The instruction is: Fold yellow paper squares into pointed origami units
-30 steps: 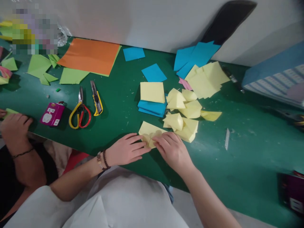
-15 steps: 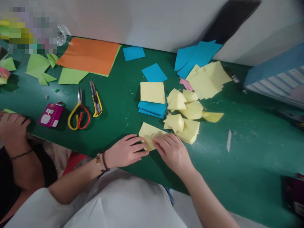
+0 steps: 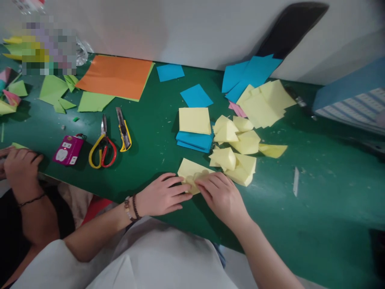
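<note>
A pale yellow sheet of paper (image 3: 192,168) lies on the green table in front of me, with a fold along its near side. My left hand (image 3: 164,194) rests flat at its left end, fingers stretched out and fingertips on the paper. My right hand (image 3: 224,196) has its thumb and fingers pinched together at the sheet's near right part, which they partly cover. Just beyond and to the right sit several folded yellow paper pieces (image 3: 245,142). Behind the sheet is a stack of yellow paper squares (image 3: 194,120) on top of blue paper squares (image 3: 194,141).
To the left lie a yellow utility knife (image 3: 124,132), scissors (image 3: 104,146) and a purple box-shaped socket (image 3: 68,150). Orange paper (image 3: 116,76) and blue sheets (image 3: 251,76) lie along the back. Another person's hand (image 3: 22,164) is at far left. A loose blade-like strip (image 3: 296,182) lies right.
The camera view has shifted slightly, so everything sits a little lower and further right. Both hands stay at the yellow paper, with hardly any visible movement.
</note>
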Demonstrator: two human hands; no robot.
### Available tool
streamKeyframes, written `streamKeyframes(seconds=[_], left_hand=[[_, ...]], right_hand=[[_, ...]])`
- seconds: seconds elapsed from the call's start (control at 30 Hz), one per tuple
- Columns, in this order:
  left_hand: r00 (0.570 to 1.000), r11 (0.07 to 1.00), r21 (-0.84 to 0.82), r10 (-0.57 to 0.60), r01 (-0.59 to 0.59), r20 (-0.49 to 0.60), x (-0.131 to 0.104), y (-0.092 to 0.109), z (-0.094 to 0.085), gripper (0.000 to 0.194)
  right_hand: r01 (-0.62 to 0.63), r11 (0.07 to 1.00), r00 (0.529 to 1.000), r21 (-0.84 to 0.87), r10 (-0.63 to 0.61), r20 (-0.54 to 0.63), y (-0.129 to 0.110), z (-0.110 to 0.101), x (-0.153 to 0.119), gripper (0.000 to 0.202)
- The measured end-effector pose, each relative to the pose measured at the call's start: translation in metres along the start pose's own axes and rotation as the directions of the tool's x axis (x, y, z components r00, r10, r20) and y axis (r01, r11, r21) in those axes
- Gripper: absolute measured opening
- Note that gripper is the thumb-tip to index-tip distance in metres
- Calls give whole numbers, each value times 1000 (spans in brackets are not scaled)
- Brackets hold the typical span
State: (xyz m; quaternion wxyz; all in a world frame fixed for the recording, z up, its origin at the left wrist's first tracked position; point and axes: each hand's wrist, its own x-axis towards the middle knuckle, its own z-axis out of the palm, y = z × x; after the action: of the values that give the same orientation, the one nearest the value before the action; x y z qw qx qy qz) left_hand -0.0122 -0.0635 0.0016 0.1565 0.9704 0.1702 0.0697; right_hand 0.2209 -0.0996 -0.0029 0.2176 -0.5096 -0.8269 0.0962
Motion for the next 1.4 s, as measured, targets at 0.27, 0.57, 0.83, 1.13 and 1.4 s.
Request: streamKeyframes(seconds=[0.27,0.57,0.83,1.13,1.4], left_hand=[[1000,1000,11,10,-10,11,0,-1,0,36],[1000,999,-29,-24,24,-1,2,0,-2,35],[999,998,-48,-34,34,3,1,1,-1,32],[999,998,-52,-38,36,-24,1,0,1,31],[999,998,-58,-30,29,-22,-1,-1,1,31]], right_hand=[[-28,1000,1000,0,28,-6,-2,0,0,16],[-25,999,998,22,26,-54,0,0,-2,14],[-214,948,974,235,225,-21,-37,-13,-33,18],[-418,872,908,254,413,77,-58,4,-49,23],[-519,832,838,196,541,-75,-34,-4,-47,15]])
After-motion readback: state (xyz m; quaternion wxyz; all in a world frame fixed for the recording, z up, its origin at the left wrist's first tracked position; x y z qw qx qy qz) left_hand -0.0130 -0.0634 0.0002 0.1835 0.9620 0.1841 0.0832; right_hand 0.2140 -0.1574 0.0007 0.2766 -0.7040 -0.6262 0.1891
